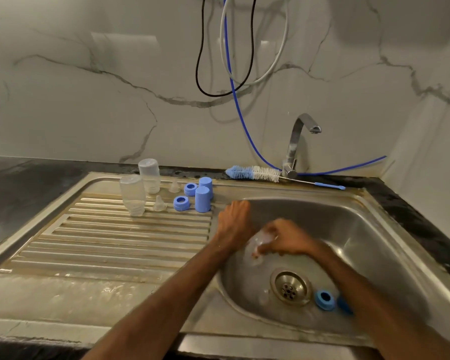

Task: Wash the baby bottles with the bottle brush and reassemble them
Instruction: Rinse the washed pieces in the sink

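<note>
2 bare forearms reach in from the bottom edge over the steel sink (348, 224); the right hand (283, 239) hangs over the basin, fingers curled round a clear, sudsy bottle (255, 246), all of it blurred; the left hand (233, 222) lies back-up at the basin's left rim, just beside that bottle, and I cannot tell whether its fingers grasp anything; near the drain (290, 288) lies a blue ring (324, 299); on the ribbed drainboard (115, 242) stand 2 upturned bottles (133, 194), 2 teats (159, 203), 2 more rings (181, 203) and 2 blue caps (202, 199); the bottle brush (253, 173) lies behind the basin, its wire handle passing the foot of the tap (294, 149).
</note>
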